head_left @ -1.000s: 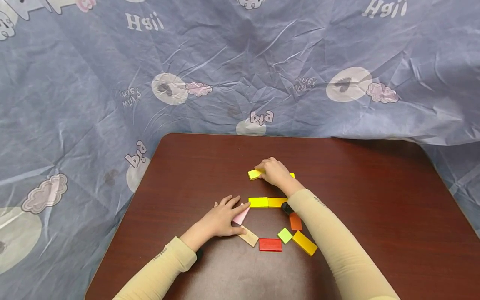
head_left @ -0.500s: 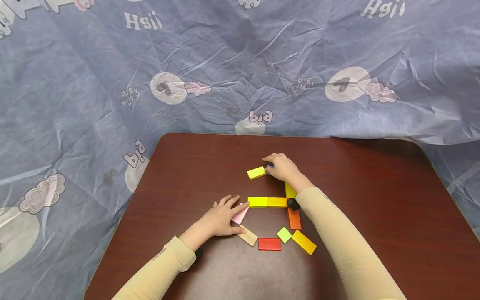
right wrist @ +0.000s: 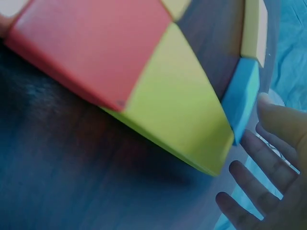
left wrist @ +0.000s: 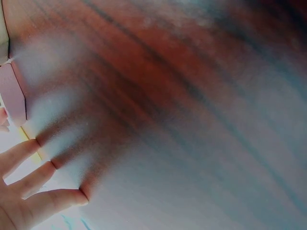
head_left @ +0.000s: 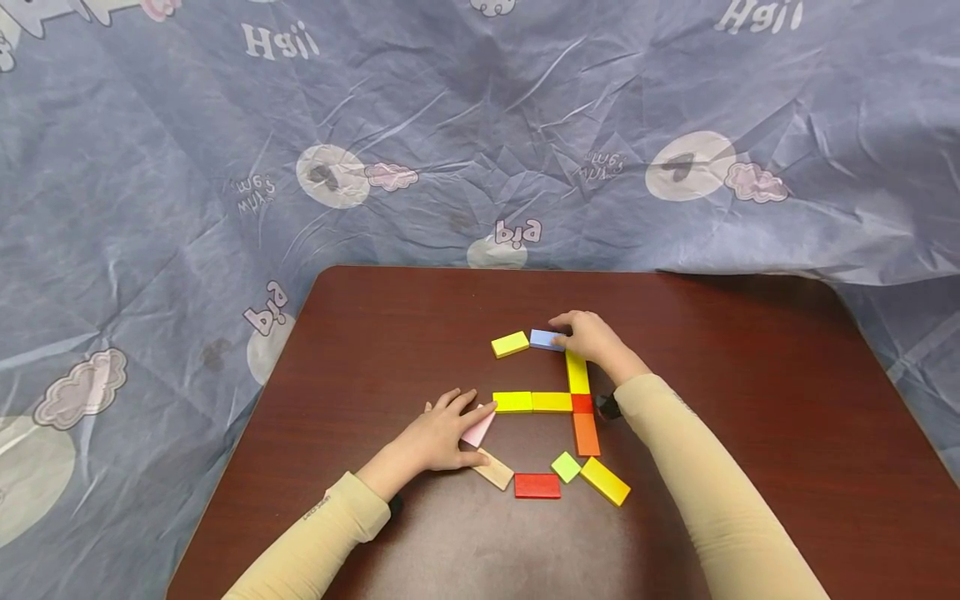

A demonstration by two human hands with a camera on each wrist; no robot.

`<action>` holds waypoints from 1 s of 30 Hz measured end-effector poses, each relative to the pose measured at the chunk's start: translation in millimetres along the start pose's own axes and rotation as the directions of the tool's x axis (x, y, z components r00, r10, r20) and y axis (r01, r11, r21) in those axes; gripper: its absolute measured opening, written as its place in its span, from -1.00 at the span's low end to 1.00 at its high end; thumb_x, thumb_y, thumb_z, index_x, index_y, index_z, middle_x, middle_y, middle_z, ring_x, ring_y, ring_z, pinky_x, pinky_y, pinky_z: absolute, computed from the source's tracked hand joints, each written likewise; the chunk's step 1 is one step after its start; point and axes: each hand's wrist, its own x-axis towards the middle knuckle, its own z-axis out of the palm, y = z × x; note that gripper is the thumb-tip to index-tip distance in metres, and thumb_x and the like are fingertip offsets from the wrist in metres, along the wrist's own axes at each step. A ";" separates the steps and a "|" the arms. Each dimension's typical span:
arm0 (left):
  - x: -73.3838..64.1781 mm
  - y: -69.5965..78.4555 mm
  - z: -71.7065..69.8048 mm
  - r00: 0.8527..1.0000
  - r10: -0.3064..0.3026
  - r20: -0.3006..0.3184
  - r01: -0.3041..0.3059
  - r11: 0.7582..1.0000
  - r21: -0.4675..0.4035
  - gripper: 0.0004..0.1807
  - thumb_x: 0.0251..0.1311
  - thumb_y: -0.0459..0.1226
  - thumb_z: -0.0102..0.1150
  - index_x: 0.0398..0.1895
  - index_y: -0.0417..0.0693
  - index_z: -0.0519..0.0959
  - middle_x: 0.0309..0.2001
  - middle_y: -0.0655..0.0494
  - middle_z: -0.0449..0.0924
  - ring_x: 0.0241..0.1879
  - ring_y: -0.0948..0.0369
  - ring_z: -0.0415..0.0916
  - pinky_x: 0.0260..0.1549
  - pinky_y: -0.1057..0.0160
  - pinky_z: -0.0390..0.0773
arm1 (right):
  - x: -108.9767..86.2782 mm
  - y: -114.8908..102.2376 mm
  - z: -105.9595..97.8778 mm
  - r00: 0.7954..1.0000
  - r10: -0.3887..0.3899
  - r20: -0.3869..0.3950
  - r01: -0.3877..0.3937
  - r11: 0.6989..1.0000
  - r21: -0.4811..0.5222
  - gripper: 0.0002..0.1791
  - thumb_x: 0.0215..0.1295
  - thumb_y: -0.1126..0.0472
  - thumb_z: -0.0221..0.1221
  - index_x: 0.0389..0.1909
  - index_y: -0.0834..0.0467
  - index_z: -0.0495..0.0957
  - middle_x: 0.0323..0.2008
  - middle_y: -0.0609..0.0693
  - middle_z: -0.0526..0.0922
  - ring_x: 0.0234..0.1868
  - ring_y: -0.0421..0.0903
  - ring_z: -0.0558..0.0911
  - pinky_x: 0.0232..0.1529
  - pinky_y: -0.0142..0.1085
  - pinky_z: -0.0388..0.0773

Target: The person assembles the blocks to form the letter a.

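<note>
My left hand (head_left: 438, 437) lies with spread fingers at the left side of a ring of flat wooden blocks. Its index finger crosses a pink block (head_left: 477, 428) and its thumb touches a natural-wood block (head_left: 495, 471). In the left wrist view, the fingertips (left wrist: 82, 195) rest on the table. My right hand (head_left: 594, 340) is at the back, over the far end of a yellow block (head_left: 577, 373). Its thumb is right at a blue block (head_left: 545, 339). The right wrist view shows its fingers loosely extended beside the blue block (right wrist: 241, 96).
A yellow block (head_left: 510, 344) lies left of the blue one. Two yellow blocks (head_left: 551, 402) form a crossbar to a red square (head_left: 581, 403). An orange block (head_left: 587, 435), green square (head_left: 566, 467), yellow-orange block (head_left: 606, 481) and red block (head_left: 537, 486) curve round the front.
My right hand has let go of the back-left yellow block and moved right along the blue block, uncovering it. The red square has come into view from under the right wrist. The left hand stays put.
</note>
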 end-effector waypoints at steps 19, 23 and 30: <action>0.5 0.8 0.7 1.000 0.004 -0.001 -0.004 1.000 -0.009 -0.11 0.10 0.15 0.33 0.50 0.24 0.22 0.49 -0.12 0.16 0.46 -0.21 0.07 0.16 -0.43 0.29 | -1.6 -0.3 16.3 0.995 -0.069 -0.071 0.063 0.995 -0.081 -0.51 0.28 0.23 0.29 0.23 0.23 0.53 0.18 0.22 0.58 0.24 0.21 0.48 0.30 0.06 0.37; -0.4 1.5 -0.5 1.000 0.001 0.004 -0.001 1.000 -0.019 -0.11 0.11 0.14 0.32 0.51 0.24 0.22 0.49 -0.13 0.16 0.47 -0.21 0.07 0.17 -0.44 0.28 | -6.5 2.0 12.9 0.993 -0.040 -0.112 0.035 0.998 -0.050 -0.50 0.33 0.18 0.24 0.27 0.24 0.50 0.23 0.24 0.53 0.28 0.24 0.44 0.33 0.10 0.33; -1.2 1.5 -2.9 1.000 -0.002 0.002 0.002 1.000 -0.017 -0.11 0.10 0.14 0.33 0.50 0.22 0.22 0.49 -0.14 0.16 0.46 -0.22 0.06 0.16 -0.45 0.27 | -23.9 13.5 4.9 0.975 0.093 -0.203 -0.083 0.995 0.058 -0.58 0.37 0.19 0.18 0.19 0.29 0.53 0.13 0.32 0.54 0.10 0.25 0.53 0.15 0.10 0.47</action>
